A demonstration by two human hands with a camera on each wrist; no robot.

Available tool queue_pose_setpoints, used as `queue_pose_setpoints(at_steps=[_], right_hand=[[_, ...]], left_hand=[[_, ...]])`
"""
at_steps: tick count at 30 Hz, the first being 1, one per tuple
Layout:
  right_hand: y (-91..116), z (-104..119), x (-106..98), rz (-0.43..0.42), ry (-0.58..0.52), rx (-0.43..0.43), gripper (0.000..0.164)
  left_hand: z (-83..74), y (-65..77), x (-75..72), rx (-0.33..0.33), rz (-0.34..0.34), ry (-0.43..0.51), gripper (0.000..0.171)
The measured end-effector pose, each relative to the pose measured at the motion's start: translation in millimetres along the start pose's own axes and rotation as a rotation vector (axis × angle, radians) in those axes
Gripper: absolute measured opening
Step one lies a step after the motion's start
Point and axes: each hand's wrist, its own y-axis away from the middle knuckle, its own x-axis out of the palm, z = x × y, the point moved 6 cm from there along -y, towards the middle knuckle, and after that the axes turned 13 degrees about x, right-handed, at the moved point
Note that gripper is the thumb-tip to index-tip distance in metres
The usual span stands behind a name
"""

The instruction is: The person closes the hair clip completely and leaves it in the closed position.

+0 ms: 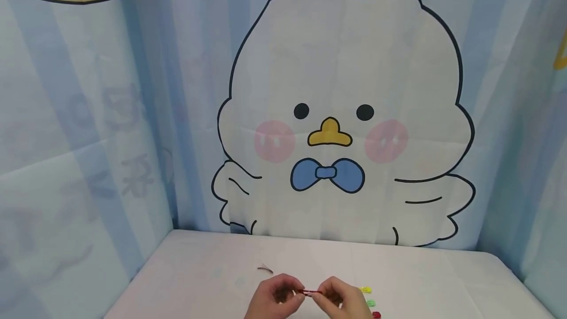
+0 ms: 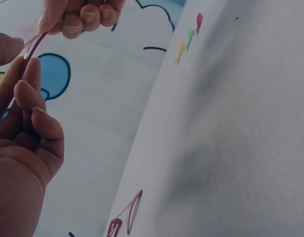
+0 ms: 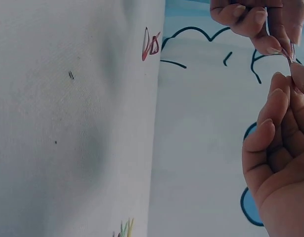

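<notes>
A dark red snap hair clip [image 1: 309, 292] is held above the table between both hands. My left hand [image 1: 275, 299] pinches its left end between thumb and fingers. At the other end, my right hand [image 1: 343, 300] pinches it the same way. In the left wrist view the clip [image 2: 36, 47] shows a bowed red strip with a thinner strip beside it. Fingertips cover part of the clip [image 3: 292, 57] in the right wrist view.
Yellow [image 1: 365, 290], green [image 1: 371, 303] and red [image 1: 376, 315] hair clips lie in a row beside my right hand. More dark red clips [image 2: 135, 212] lie on the white table [image 1: 199, 274] at the left. A printed cloth [image 1: 328, 63] hangs behind the table.
</notes>
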Motion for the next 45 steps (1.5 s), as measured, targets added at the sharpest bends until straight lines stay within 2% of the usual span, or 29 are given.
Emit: queue_pose_setpoints(at_steps=[7, 19, 23, 27, 36, 45], right_hand=[[-0.7, -2.8, 1.4, 0.044, -0.014, 0.013, 0.019], [-0.7, -3.6, 2.9, 0.005, 0.002, 0.002, 0.016], [-1.7, -4.7, 3.6, 0.016, 0.026, -0.020, 0.017], [-2.3, -4.2, 2.0, 0.016, 0.052, -0.054, 0.017], [-2.2, 0.7, 2.5, 0.043, 0.099, -0.164, 0.016], [0.2, 2.7, 2.0, 0.028, 0.152, -0.183, 0.013]], left_hand=[[0.8, 1.1, -0.7, -0.010, -0.016, -0.064, 0.009], [5.3, 2.6, 1.6, -0.013, -0.071, -0.074, 0.008], [9.1, 2.6, 2.2, -0.029, -0.069, -0.093, 0.008], [12.5, 1.7, 2.8, -0.050, -0.055, -0.066, 0.009], [20.1, -0.1, 5.5, -0.103, -0.054, -0.050, 0.008], [20.4, 0.9, 4.8, -0.115, -0.051, -0.022, 0.010]])
